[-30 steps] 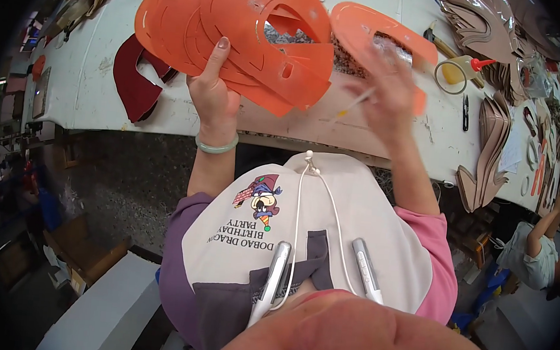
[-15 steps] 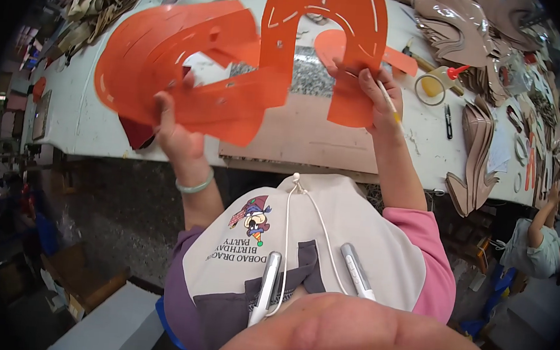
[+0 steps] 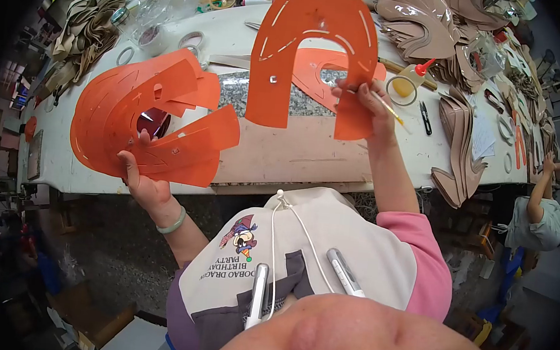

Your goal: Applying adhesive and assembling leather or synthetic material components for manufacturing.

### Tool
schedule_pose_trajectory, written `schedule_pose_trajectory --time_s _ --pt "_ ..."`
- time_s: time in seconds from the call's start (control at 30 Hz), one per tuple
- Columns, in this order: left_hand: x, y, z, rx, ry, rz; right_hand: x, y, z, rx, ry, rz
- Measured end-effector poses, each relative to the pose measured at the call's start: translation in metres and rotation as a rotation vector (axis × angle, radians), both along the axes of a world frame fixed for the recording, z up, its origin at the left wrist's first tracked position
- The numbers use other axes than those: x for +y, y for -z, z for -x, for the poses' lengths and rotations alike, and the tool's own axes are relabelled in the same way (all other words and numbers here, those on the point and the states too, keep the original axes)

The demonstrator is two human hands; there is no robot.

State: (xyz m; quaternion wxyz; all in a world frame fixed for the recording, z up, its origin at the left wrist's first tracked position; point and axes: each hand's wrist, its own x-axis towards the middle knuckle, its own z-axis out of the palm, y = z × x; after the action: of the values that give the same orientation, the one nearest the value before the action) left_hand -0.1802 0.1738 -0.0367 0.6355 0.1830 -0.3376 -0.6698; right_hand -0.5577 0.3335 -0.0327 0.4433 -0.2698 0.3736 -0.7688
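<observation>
My left hand [image 3: 152,190] grips a fanned stack of orange curved templates [image 3: 99,128], its thumb on top near the lower edge. Through the stack's opening shows a glossy dark red piece [image 3: 152,123]. My right hand [image 3: 378,120] pinches one leg of a single orange U-shaped template [image 3: 271,75], held up with its curve pointing away from me. A thin pen-like stick with a yellow end [image 3: 390,109] is also held in that hand. Behind the raised template, another orange template [image 3: 306,77] lies on a speckled stone slab [image 3: 234,89].
A beige board [image 3: 294,156] lies at the white table's near edge. To the right are a glue bottle with a red tip [image 3: 405,85], a black pen [image 3: 425,118] and stacked beige leather pieces [image 3: 456,149]. More leather piles [image 3: 87,35] stand far left. A co-worker [image 3: 536,218] is at far right.
My left hand has drawn the stack left and nearer to me, apart from the single template. That template stays raised in my right hand. My view has shifted, showing more of the table's far side.
</observation>
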Motion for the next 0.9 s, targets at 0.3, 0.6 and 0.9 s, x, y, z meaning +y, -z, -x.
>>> schedule_pose_trajectory --time_s 0.3,0.6,0.9 --pt "0.004 -0.012 -0.005 0.022 0.106 -0.021 -0.101 0.030 0.163 1.311 -0.165 -0.628" --pt "0.013 -0.011 -0.030 -0.001 -0.002 0.010 -0.125 0.050 0.139 1.718 -0.044 -0.639" --pt "-0.020 -0.012 0.011 0.079 0.109 0.057 -0.122 0.049 0.138 1.654 -0.136 -0.870"
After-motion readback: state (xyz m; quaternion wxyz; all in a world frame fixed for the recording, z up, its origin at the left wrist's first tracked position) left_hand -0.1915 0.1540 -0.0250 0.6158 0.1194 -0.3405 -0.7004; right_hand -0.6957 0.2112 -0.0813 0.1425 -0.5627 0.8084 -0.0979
